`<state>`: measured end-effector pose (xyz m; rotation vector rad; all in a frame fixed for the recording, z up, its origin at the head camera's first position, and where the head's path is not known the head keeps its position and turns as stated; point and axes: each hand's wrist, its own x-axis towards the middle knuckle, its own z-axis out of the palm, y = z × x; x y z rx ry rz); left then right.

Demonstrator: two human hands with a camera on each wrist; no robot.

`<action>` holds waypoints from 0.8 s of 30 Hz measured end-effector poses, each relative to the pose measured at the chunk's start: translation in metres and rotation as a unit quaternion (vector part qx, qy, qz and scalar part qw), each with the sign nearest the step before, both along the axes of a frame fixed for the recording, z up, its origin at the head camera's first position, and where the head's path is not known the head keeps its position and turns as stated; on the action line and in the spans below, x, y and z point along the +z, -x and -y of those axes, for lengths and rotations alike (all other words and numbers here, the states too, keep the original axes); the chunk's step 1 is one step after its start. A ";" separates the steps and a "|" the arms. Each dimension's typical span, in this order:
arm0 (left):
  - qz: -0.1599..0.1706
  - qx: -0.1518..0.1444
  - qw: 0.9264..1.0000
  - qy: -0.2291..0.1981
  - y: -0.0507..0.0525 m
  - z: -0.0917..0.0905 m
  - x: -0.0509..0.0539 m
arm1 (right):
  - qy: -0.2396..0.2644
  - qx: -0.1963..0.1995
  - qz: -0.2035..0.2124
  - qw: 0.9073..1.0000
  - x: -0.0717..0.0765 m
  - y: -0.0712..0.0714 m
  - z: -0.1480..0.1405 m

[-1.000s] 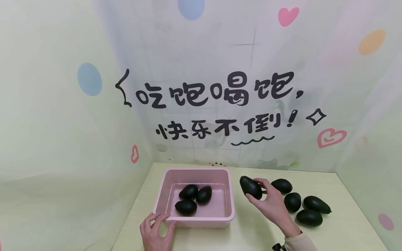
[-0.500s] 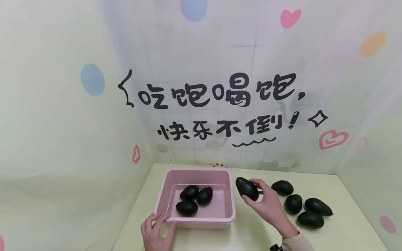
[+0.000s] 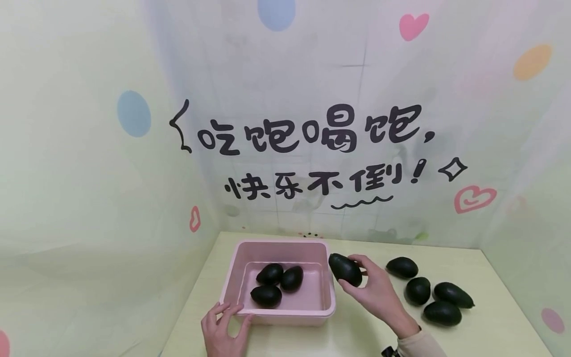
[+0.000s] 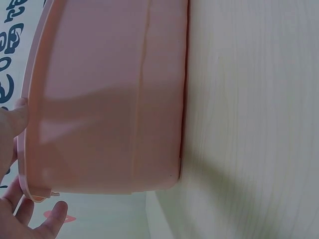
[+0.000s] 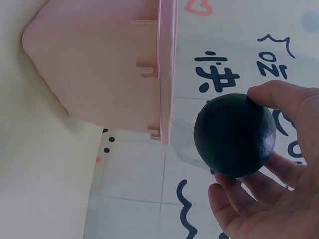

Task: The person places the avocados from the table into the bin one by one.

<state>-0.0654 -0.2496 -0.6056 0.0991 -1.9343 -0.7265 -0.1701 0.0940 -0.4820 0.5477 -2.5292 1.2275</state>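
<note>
My right hand point(image 3: 373, 292) pinches a dark avocado point(image 3: 345, 269) between thumb and fingers, raised beside the right rim of a pink plastic bin point(image 3: 308, 313). In the right wrist view the same avocado point(image 5: 234, 135) shows its rounded end, apart from the bin wall point(image 5: 104, 74). My left hand point(image 3: 224, 333) grips the bin's near left corner, its fingers at the rim and the thumb at the front. The left wrist view shows this thumb point(image 4: 19, 117) against the rim. Inside the bin lie three avocados, one of them at the front point(image 3: 266, 296).
Several more avocados lie on the pale table point(image 3: 482, 327) to the right of my right hand, among them a rear one point(image 3: 402, 267) and a front one point(image 3: 442, 313). A printed backdrop point(image 3: 285, 218) stands behind the table and along both sides.
My right hand has carried the avocado a little left and slightly down, closer to the bin's right rim. The left hand keeps its place on the bin. The view has shifted slightly.
</note>
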 end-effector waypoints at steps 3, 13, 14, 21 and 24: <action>-0.003 -0.002 1.000 0.000 0.000 0.000 -0.002 | -0.007 0.003 0.006 1.000 -0.002 -0.001 0.001; 0.002 -0.002 1.000 0.003 0.000 -0.001 0.000 | -0.027 0.021 0.030 0.999 -0.002 0.000 0.008; 0.001 -0.003 1.000 0.003 0.000 -0.001 0.000 | -0.030 0.021 0.032 0.999 -0.002 0.000 0.009; 0.001 -0.005 1.000 -0.001 -0.001 -0.001 0.001 | -0.042 0.031 0.033 0.998 -0.002 -0.001 0.015; 0.004 -0.004 1.000 -0.002 -0.001 -0.001 0.001 | -0.041 0.043 0.028 0.998 -0.002 -0.001 0.018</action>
